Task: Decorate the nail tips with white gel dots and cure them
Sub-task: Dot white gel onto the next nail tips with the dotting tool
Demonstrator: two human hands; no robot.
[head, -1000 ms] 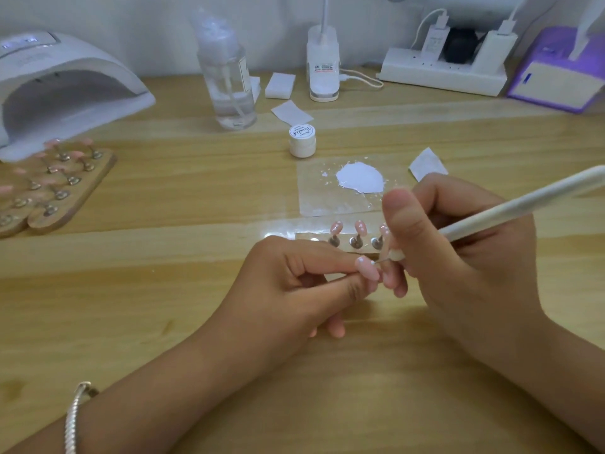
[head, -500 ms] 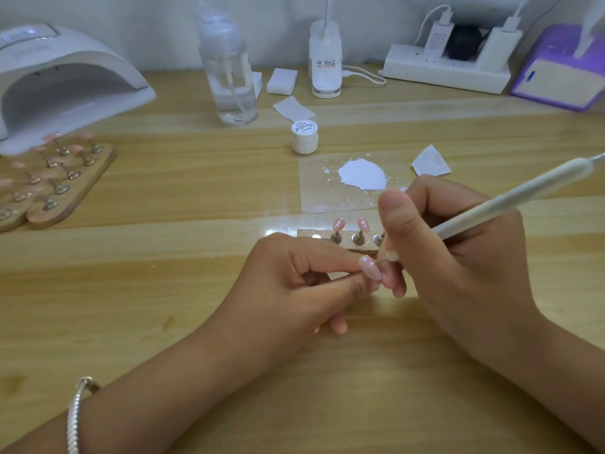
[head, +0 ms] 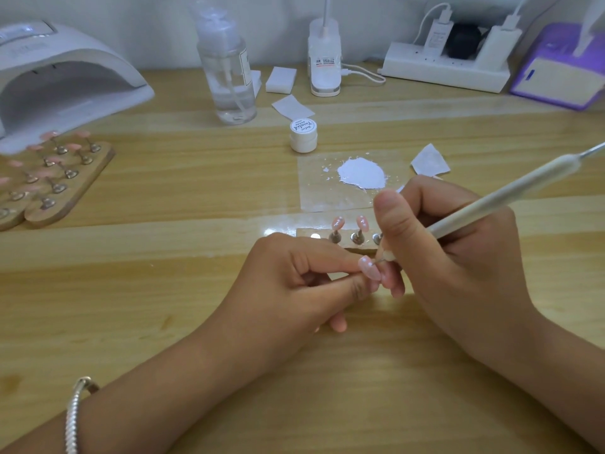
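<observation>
Left hand (head: 288, 283), grip pinched shut on a glossy pale-pink almond-shaped nail tip (head: 369, 267), held just above the pale wooden worktop (head: 163, 290). Right hand (head: 458, 257), grip closed pen-fashion around a slim white dotting tool (head: 510, 194), fine metal point touching the upper end of that tip, where small white dots already show. Best done with both hands braced together, as here, right little finger resting against the left fingers to kill tremor. Straight down, light touch, straight up; no dragging, or the dot smears. Reload at the white gel puddle (head: 360, 173) on the clear plastic sheet (head: 314, 194) just beyond, probably after every dot or two, to keep size even. Behind the hands, a small wooden holder (head: 306, 231) with two dotted pink tips (head: 337, 222) on metal pegs. Far left, the white arched curing lamp (head: 65, 73), for afterwards.
</observation>
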